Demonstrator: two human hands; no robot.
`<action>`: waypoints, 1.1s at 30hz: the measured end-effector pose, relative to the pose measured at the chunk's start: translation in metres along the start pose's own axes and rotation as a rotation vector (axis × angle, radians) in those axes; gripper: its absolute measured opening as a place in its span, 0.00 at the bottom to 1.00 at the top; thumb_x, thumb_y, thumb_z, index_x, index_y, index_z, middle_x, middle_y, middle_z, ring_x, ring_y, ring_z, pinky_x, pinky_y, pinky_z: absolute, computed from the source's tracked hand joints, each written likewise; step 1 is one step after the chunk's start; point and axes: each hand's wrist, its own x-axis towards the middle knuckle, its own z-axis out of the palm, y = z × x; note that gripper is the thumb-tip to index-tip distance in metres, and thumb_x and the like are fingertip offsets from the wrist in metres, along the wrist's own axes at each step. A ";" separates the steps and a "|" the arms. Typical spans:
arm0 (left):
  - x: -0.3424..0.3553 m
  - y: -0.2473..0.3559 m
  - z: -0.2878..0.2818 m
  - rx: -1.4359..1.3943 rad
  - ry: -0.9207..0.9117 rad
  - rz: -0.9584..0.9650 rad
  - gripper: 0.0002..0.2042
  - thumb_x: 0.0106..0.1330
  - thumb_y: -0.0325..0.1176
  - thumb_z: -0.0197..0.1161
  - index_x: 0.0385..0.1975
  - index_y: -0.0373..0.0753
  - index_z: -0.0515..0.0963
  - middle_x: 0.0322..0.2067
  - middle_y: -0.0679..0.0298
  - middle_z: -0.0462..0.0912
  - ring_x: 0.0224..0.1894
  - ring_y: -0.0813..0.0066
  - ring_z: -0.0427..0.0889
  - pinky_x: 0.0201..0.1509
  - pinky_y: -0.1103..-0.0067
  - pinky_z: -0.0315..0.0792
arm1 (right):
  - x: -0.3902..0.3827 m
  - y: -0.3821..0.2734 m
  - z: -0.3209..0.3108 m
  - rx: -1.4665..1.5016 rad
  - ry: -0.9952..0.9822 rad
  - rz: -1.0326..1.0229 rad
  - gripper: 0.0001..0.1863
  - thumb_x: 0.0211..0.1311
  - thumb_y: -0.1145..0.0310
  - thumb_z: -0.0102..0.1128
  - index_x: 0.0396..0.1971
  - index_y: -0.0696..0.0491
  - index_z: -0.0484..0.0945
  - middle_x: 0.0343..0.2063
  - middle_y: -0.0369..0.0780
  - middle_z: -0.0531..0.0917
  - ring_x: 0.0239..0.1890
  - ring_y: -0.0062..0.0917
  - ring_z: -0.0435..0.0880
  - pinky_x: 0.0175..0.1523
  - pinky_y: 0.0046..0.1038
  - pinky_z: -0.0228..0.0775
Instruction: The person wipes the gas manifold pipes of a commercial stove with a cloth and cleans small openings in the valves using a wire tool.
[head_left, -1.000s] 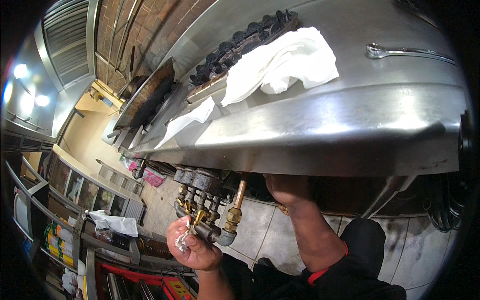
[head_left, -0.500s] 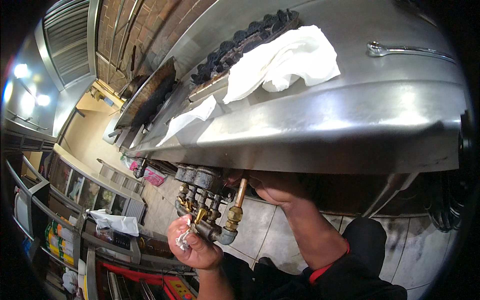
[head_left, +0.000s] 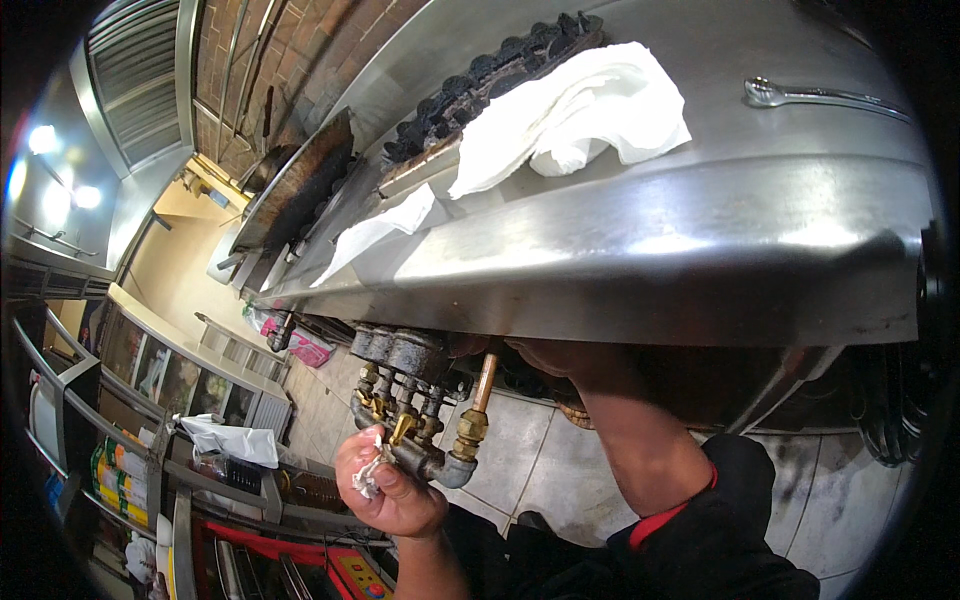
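My left hand [head_left: 392, 478] grips a crumpled bit of white paper [head_left: 366, 475] beside a brass valve [head_left: 403, 428] on the piping below the counter. My right hand [head_left: 545, 355] reaches under the steel counter lip [head_left: 640, 275], near an upright copper pipe [head_left: 485, 378]; its fingers are mostly hidden there. A dark, grimy manifold [head_left: 395, 350] hangs left of that pipe, with several valves and fittings below it. On the counter top lie crumpled white paper towels [head_left: 570, 115], a smaller sheet [head_left: 380, 225] and a combination wrench [head_left: 820, 95].
A blackened burner strip [head_left: 440, 120] and a scorched plate [head_left: 300, 190] sit along the counter's back. At left are a steel rack with packages [head_left: 130, 480], a glass-doored cabinet [head_left: 180, 375] and a red machine [head_left: 340, 570]. A pink package [head_left: 305, 345] lies beyond the pipes. Tiled floor [head_left: 530, 450] shows below.
My right hand has slid further under the counter lip, so its fingers are more hidden, and that forearm sits slightly further right. My left hand with the paper is nearly still.
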 end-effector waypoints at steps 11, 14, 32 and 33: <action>0.000 0.003 0.001 0.008 0.008 -0.016 0.14 0.71 0.41 0.52 0.42 0.34 0.66 0.37 0.55 0.72 0.41 0.64 0.73 0.49 0.70 0.67 | 0.006 0.003 -0.004 -0.165 0.056 0.004 0.12 0.65 0.66 0.54 0.42 0.59 0.75 0.37 0.47 0.81 0.40 0.35 0.82 0.51 0.37 0.74; 0.000 0.002 0.001 0.000 0.010 -0.025 0.14 0.71 0.41 0.52 0.42 0.35 0.66 0.37 0.55 0.72 0.41 0.64 0.73 0.49 0.70 0.67 | 0.006 0.007 -0.003 -0.220 0.067 0.002 0.12 0.65 0.66 0.54 0.42 0.58 0.75 0.37 0.47 0.81 0.39 0.35 0.82 0.50 0.37 0.74; -0.004 0.000 -0.002 -0.052 0.019 -0.039 0.16 0.70 0.40 0.53 0.43 0.30 0.68 0.42 0.51 0.75 0.45 0.65 0.75 0.54 0.68 0.68 | -0.012 0.035 0.017 -0.701 0.199 -0.061 0.12 0.65 0.66 0.54 0.43 0.58 0.74 0.39 0.48 0.80 0.40 0.36 0.83 0.50 0.37 0.76; -0.004 0.000 -0.002 -0.055 0.022 -0.044 0.16 0.70 0.40 0.53 0.43 0.30 0.68 0.42 0.51 0.75 0.45 0.65 0.75 0.54 0.68 0.68 | -0.013 0.032 0.020 -0.618 0.187 -0.074 0.13 0.65 0.66 0.54 0.43 0.58 0.74 0.39 0.48 0.80 0.40 0.36 0.83 0.50 0.38 0.76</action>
